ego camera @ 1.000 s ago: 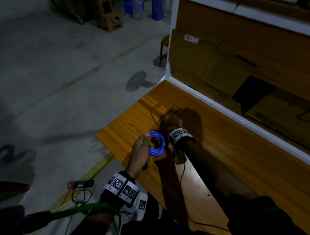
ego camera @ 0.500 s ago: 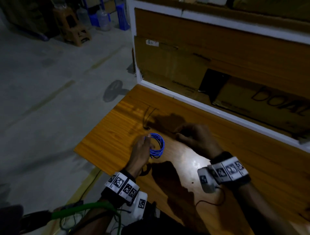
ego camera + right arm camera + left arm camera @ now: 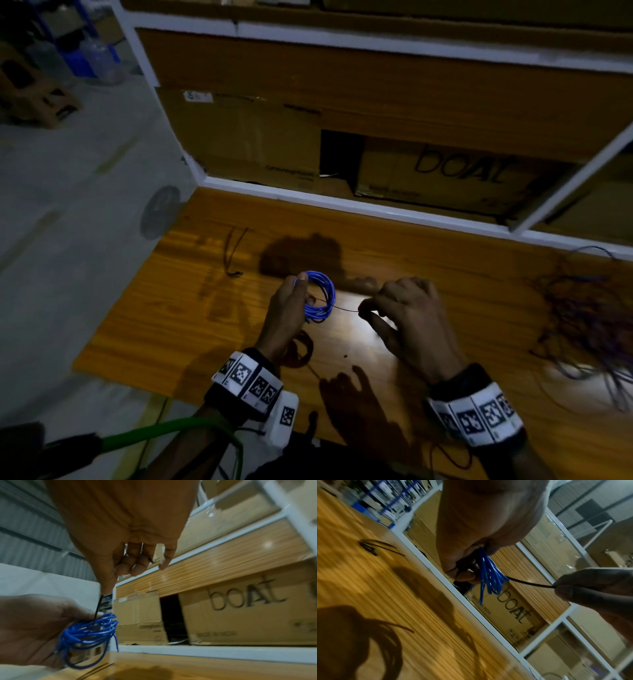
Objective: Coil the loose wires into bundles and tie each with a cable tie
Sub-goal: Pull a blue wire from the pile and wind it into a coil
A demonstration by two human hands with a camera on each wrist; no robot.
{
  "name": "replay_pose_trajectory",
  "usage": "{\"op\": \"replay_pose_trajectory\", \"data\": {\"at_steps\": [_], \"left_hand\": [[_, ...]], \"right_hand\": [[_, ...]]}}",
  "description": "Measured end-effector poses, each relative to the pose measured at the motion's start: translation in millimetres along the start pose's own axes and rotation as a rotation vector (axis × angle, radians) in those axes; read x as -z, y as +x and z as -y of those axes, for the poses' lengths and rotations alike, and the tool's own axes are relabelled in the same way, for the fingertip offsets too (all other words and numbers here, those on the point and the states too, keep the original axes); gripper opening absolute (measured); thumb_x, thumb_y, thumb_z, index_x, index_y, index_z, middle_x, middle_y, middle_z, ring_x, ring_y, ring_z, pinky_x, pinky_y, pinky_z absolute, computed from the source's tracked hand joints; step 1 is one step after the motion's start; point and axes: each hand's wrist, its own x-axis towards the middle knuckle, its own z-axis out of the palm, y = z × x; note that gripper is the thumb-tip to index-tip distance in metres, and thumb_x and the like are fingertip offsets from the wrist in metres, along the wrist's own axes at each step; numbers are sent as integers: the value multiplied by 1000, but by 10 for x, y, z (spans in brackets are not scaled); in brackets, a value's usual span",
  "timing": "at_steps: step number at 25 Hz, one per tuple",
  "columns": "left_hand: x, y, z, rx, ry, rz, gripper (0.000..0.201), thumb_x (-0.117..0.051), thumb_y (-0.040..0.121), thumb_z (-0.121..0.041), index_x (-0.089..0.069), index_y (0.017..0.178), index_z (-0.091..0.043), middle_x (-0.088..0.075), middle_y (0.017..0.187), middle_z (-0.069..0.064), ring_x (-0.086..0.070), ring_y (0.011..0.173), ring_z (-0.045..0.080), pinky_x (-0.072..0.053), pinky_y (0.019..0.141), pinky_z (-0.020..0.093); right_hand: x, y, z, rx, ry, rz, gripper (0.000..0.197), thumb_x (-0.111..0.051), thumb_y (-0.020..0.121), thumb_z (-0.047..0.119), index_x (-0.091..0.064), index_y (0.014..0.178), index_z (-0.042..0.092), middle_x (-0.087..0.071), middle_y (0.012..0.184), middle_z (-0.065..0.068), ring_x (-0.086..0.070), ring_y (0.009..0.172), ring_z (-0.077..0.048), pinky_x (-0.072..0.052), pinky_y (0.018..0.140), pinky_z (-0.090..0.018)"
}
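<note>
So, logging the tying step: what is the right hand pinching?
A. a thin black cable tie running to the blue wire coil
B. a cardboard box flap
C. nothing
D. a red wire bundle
A: the right hand pinches the thin black cable tie, which runs to the blue wire coil held by the left hand.

Three views on one wooden table point(image 3: 445, 274)

From the head we look steeply down at both wrists and the tabletop; at the left wrist we sit low and close, tilted, facing the shelving; at the right wrist we look along the hand toward the same shelves. All three share the blue wire coil point(image 3: 320, 298) and the "boat" carton point(image 3: 247, 612).
</note>
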Motion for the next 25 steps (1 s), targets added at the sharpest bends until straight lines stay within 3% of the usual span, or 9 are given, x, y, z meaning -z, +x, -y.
{"op": "replay_pose_trajectory", "data": {"at_steps": [4,9,13,18,25], "left_hand": [[-225,-33,-72,-66,89,53,35,-31,107,-46,-59,109,-25,-62,84,1,-57,73,15,-41,62,28],[-406,-48,-120,-176,190,34,36,-31,106,-46,-57,112,-22,-63,78,-2,-57,65,9,-38,56,23],[-433,-48,-166,-194,226,8,31,-31,108,-41,-54,111,-21,-63,78,-6,-58,65,1,-37,48,10],[-417,-35,-172,-181,252,-9,31,-31,107,-42,-54,113,-22,-62,76,-5,-57,62,2,-34,49,13],[-381,-46,-200,-259,276,5,29,-33,107,-40,-55,111,-22,-65,79,-1,-61,64,4,-41,49,10]], "right_hand": [[65,-102,-31,-17,-76,-61,10,-63,92,34,-71,89,29,-62,89,7,-50,93,-14,-43,91,-45],[57,-182,21,-56,-102,-133,14,-77,83,28,-66,75,24,-62,75,7,-45,86,-12,-44,87,-43],[81,-221,19,-87,-66,-160,17,-79,76,25,-64,70,26,-58,67,10,-49,85,-13,-43,86,-41],[151,-215,22,-23,-81,-102,10,-75,77,27,-67,71,26,-58,68,11,-48,83,-11,-43,87,-41],[83,-97,73,-5,-76,-43,11,-73,79,26,-66,70,26,-60,67,10,-55,74,-14,-43,87,-43]]}}
